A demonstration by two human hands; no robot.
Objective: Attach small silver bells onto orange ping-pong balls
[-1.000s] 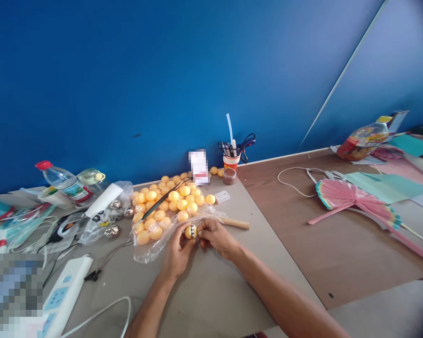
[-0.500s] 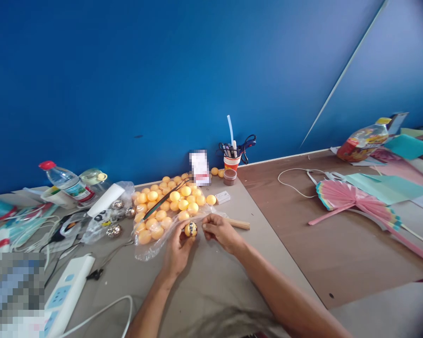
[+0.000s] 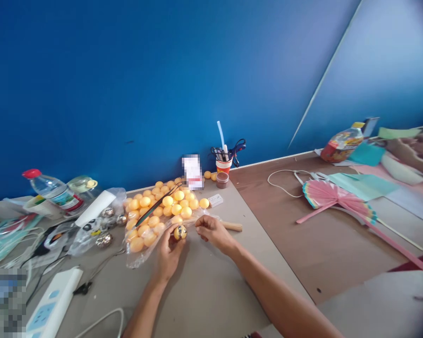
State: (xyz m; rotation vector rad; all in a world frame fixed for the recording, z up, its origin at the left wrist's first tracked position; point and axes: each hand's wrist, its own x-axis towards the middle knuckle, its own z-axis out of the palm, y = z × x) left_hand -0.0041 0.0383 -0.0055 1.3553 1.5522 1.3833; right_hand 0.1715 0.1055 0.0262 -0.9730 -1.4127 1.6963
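My left hand (image 3: 169, 253) is closed around a small orange ball (image 3: 180, 233) with dark and silvery patches on its surface. Just to the right, apart from the ball, my right hand (image 3: 211, 231) has its thumb and fingers pinched together; anything between them is too small to make out. Behind both hands lies a clear plastic bag (image 3: 138, 260) full of plain orange balls (image 3: 154, 220). Black tweezers (image 3: 157, 205) rest on top of those balls. A wooden stick bundle (image 3: 231, 226) lies beyond my right hand.
Several silvery patterned balls (image 3: 104, 240) sit left of the bag, near a red-capped bottle (image 3: 58, 192) and a power strip (image 3: 52, 305). At the back stand a tool cup (image 3: 223, 164) and small jar (image 3: 222, 180). Rightward are a pink fan (image 3: 338, 195) and another person's hands (image 3: 412, 145).
The view has swung a little to the right, bringing another person's hands into sight. My right fingertips are slightly farther from the ball, which stays in my left hand.
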